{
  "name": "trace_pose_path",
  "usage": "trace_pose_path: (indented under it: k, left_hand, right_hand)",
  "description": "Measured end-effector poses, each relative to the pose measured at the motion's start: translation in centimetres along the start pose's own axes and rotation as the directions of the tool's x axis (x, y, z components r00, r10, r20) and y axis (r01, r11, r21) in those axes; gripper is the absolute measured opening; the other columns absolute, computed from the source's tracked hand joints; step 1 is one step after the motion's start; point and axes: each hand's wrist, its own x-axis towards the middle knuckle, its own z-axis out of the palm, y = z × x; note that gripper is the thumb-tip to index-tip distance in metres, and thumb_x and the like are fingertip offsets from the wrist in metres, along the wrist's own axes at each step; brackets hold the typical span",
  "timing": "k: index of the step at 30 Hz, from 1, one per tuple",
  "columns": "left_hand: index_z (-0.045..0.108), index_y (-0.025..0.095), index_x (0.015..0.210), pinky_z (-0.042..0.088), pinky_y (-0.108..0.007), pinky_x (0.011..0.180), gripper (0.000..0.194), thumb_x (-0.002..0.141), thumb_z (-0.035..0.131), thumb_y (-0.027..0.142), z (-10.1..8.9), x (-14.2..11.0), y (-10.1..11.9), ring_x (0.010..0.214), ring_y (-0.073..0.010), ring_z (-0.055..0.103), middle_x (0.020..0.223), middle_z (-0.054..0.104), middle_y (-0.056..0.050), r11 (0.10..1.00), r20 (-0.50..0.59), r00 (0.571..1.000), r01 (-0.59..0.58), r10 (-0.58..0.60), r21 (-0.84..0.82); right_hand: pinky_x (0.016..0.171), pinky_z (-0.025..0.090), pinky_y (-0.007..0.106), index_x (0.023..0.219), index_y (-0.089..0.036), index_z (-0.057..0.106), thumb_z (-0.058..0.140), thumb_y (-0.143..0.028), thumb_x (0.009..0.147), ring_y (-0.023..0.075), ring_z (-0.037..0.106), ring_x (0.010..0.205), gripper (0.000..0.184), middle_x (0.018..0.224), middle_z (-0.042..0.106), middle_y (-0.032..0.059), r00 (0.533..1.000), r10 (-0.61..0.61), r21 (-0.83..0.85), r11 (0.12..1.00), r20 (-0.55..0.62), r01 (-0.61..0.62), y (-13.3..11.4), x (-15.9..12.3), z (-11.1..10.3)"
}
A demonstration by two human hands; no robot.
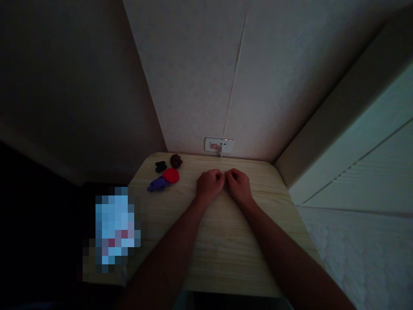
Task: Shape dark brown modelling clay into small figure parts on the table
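My left hand (pixel 210 185) and my right hand (pixel 238 186) are side by side over the far half of the wooden table (pixel 226 249). Both are closed, with curled fingers and the knuckles nearly touching. Whatever may be pinched between them is hidden or too small to make out. To the left of my left hand lies a flat red disc (pixel 171 175), touching a purple piece (pixel 158 184) with limb-like ends. Behind these are a dark brown lumpy piece (pixel 176 161) and a small black piece (pixel 160 166).
A wall socket (pixel 218 145) with a plug in it sits just above the table's back edge. A blurred-out bright screen-like patch (pixel 116 228) is at the left edge. White furniture (pixel 361 172) and a pale quilted surface (pixel 348 258) border the right side. The room is dim.
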Motion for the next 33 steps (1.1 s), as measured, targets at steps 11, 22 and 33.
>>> trace_pose_path:
  k: [11, 22, 33]
  left_hand:
    - [0.072, 0.023, 0.075, 0.034, -0.031, 0.065, 0.025, 0.093, 0.056, 0.031, -0.28, -0.09, 0.29, 0.076, -0.0195, 0.065, 0.082, 0.078, -0.004, 1.0, 0.005, 1.0, 0.006, -0.006, 0.004]
    - [0.074, 0.024, 0.077, 0.038, -0.031, 0.068, 0.026, 0.094, 0.057, 0.032, -0.32, -0.1, 0.27, 0.08, -0.021, 0.067, 0.084, 0.078, -0.005, 1.0, 0.015, 1.0, -0.001, 0.001, 0.015]
    - [0.075, 0.023, 0.079, 0.041, -0.03, 0.07, 0.026, 0.095, 0.057, 0.033, -0.33, -0.12, 0.36, 0.081, -0.0212, 0.068, 0.086, 0.079, -0.006, 1.0, 0.018, 1.0, 0.015, -0.016, 0.019]
  right_hand:
    - [0.064, 0.039, 0.03, 0.068, -0.02, 0.064, 0.053, -0.039, 0.085, 0.0175, 0.055, 0.065, 0.028, 0.064, 0.063, 0.0011, 1.0, 0.004, -0.003, 1.0, 0.002, -0.004, -0.23, -0.07, -0.11]
    - [0.064, 0.039, 0.03, 0.069, -0.019, 0.065, 0.054, -0.039, 0.085, 0.0173, 0.055, 0.064, 0.028, 0.064, 0.064, 0.0019, 1.0, 0.005, -0.001, 1.0, 0.005, -0.005, -0.41, -0.1, -0.16]
    - [0.066, 0.039, 0.03, 0.07, -0.019, 0.066, 0.053, -0.04, 0.086, 0.0176, 0.056, 0.066, 0.029, 0.066, 0.064, 0.0017, 1.0, 0.002, -0.009, 1.0, -0.001, -0.002, -0.29, -0.11, -0.07]
